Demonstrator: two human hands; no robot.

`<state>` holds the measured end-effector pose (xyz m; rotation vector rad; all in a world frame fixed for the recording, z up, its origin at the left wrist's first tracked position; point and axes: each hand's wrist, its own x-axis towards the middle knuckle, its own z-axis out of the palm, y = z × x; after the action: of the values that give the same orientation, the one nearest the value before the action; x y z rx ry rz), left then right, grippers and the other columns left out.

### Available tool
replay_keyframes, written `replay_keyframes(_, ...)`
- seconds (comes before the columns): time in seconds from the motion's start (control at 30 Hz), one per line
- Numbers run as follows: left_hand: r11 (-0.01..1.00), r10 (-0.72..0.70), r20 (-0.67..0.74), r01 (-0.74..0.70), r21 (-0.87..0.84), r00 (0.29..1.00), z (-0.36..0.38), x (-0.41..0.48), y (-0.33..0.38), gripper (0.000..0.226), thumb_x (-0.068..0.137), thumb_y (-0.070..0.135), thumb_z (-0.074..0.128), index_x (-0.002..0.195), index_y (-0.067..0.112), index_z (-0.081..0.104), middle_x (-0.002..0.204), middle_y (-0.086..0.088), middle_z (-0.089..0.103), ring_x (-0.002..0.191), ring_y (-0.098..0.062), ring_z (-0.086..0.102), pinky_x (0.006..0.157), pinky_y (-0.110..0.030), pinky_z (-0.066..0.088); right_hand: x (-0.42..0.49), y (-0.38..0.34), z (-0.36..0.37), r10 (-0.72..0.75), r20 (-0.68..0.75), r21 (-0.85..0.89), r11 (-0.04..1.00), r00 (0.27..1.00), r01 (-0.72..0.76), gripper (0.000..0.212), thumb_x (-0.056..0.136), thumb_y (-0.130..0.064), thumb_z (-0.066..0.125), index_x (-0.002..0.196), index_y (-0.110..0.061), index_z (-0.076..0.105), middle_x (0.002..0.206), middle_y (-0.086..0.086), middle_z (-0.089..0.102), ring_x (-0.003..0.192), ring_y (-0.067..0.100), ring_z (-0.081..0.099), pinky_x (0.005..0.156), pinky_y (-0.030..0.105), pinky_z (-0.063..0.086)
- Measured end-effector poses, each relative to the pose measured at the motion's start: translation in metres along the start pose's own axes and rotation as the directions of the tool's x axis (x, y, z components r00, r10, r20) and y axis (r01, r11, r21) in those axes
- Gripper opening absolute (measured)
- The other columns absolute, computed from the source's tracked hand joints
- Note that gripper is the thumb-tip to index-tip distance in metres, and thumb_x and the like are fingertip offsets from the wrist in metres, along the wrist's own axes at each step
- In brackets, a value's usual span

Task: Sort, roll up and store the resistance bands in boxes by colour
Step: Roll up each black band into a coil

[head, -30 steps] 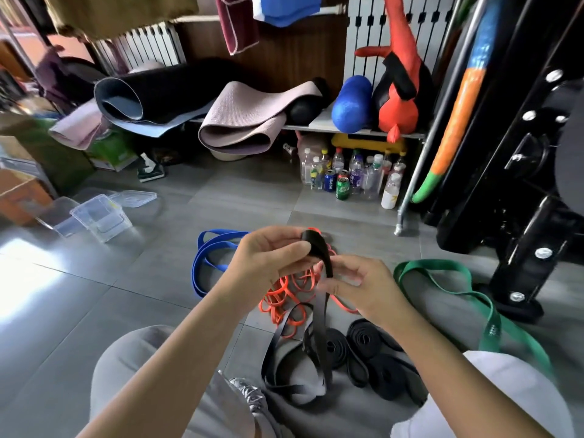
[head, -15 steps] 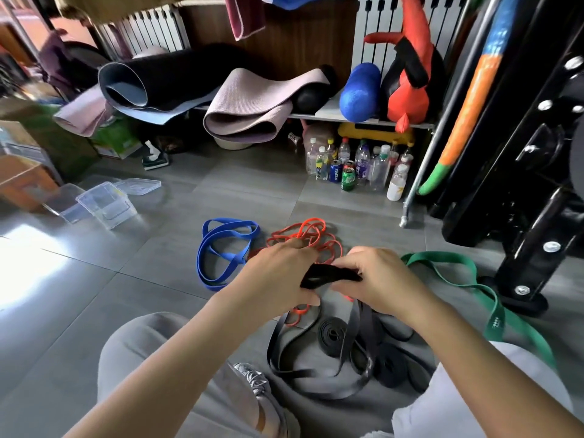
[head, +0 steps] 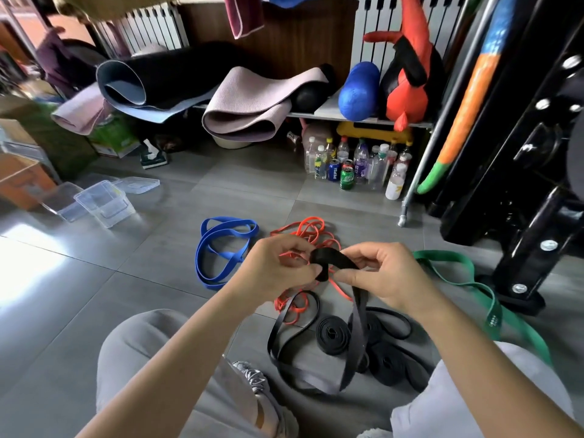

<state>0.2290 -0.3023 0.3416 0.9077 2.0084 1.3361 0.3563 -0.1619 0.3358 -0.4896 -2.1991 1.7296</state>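
Left hand (head: 278, 273) and right hand (head: 388, 276) pinch the black band (head: 335, 262), coil barely begun; black rolls (head: 333, 335) done near on the floor, blue band (head: 221, 248), orange bands (head: 311, 230), green band (head: 458, 270) loose, clear boxes (head: 104, 203) far left apparently unfilled.

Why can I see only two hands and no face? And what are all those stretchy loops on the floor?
The camera sits on the person's head and looks down, so you see what they see. There is no machine here, just two bare hands. The left hand and the right hand pinch a black band. Its end is curled into a small coil, and the rest hangs down to the floor. On the floor lie a blue band, an orange band, a green band and some black rolls already wound up. The clear boxes stand farther left.
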Motion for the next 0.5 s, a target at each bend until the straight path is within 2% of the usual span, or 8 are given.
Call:
replay_keyframes(0.07,0.967,-0.012,-0.006,0.01,-0.255,1.0,0.003,-0.003,-0.003,0.023,0.066,0.007,0.08,0.085,0.013,0.066,0.071,-0.01,0.066,0.062,-0.023,0.061,0.062,-0.028,0.052,-0.004,0.002,0.009,0.012,-0.036,0.105,0.994,0.999,-0.008,0.033,0.068,0.005,0.074,0.082,-0.024,0.068,0.065,-0.015,0.07,0.061,-0.005,0.063,0.06,0.008,0.046)
replay_keyframes(0.17,0.732,-0.087,0.039,0.09,-0.675,0.995,0.015,-0.009,-0.005,0.016,0.073,-0.002,0.064,0.089,0.0,0.063,0.074,-0.013,0.068,0.06,-0.016,0.066,0.061,-0.022,0.057,-0.008,0.003,0.018,0.0,-0.074,0.163,0.987,0.997,0.012,0.038,0.073,0.006,0.071,0.087,-0.028,0.065,0.062,-0.021,0.068,0.061,-0.009,0.062,0.055,0.005,0.043)
replay_keyframes(0.23,0.61,-0.135,0.056,0.127,-0.782,0.989,0.022,-0.011,-0.007,0.017,0.073,-0.004,0.06,0.09,-0.001,0.062,0.071,-0.01,0.069,0.057,-0.013,0.066,0.058,-0.019,0.056,-0.008,0.002,0.02,-0.006,-0.091,0.171,0.985,0.996,0.022,0.035,0.075,0.004,0.07,0.084,-0.029,0.065,0.061,-0.022,0.067,0.061,-0.01,0.062,0.054,0.004,0.042)
replay_keyframes(0.3,0.637,-0.152,0.063,0.147,-0.757,0.986,0.023,-0.01,-0.011,0.02,0.07,-0.002,0.063,0.09,0.003,0.064,0.073,-0.009,0.069,0.06,-0.014,0.067,0.059,-0.02,0.056,-0.008,0.003,0.018,-0.019,-0.088,0.111,0.993,0.996,0.029,0.033,0.076,-0.001,0.072,0.083,-0.032,0.066,0.063,-0.02,0.068,0.062,-0.008,0.062,0.056,0.006,0.044)
replay_keyframes(0.33,0.737,-0.138,0.058,0.141,-0.661,0.989,0.02,-0.01,-0.011,0.021,0.073,-0.003,0.065,0.091,0.008,0.065,0.075,-0.007,0.07,0.063,-0.015,0.068,0.061,-0.022,0.056,-0.008,0.004,0.017,-0.031,-0.077,0.055,0.998,0.997,0.036,0.033,0.075,-0.003,0.073,0.083,-0.035,0.066,0.065,-0.018,0.069,0.063,-0.007,0.061,0.059,0.008,0.045)
replay_keyframes(0.4,0.982,-0.003,0.026,0.008,-0.188,1.0,0.012,-0.007,-0.01,0.028,0.078,-0.003,0.07,0.096,0.019,0.066,0.083,0.006,0.071,0.069,-0.007,0.066,0.066,-0.021,0.053,-0.007,0.007,0.012,-0.059,-0.054,-0.118,0.992,0.997,0.052,0.032,0.075,-0.009,0.076,0.085,-0.039,0.069,0.073,-0.014,0.072,0.068,-0.007,0.061,0.067,0.013,0.048)
replay_keyframes(0.43,0.987,0.108,0.049,-0.113,0.117,0.993,0.007,-0.005,-0.007,0.032,0.077,0.004,0.073,0.101,0.024,0.066,0.085,0.016,0.068,0.07,0.002,0.062,0.067,-0.014,0.049,-0.006,0.008,0.01,-0.07,-0.033,-0.232,0.971,0.997,0.06,0.028,0.075,-0.012,0.077,0.089,-0.036,0.071,0.077,-0.015,0.071,0.07,-0.008,0.061,0.069,0.011,0.047)
replay_keyframes(0.5,0.785,0.26,0.173,-0.313,0.535,0.95,0.002,-0.002,0.005,0.038,0.077,0.019,0.074,0.112,0.027,0.065,0.086,0.026,0.06,0.072,0.005,0.055,0.066,-0.01,0.041,-0.004,0.006,0.009,-0.096,0.037,-0.445,0.89,0.995,0.102,0.021,0.077,-0.016,0.074,0.096,-0.027,0.074,0.082,-0.014,0.071,0.077,-0.005,0.061,0.068,0.013,0.046)
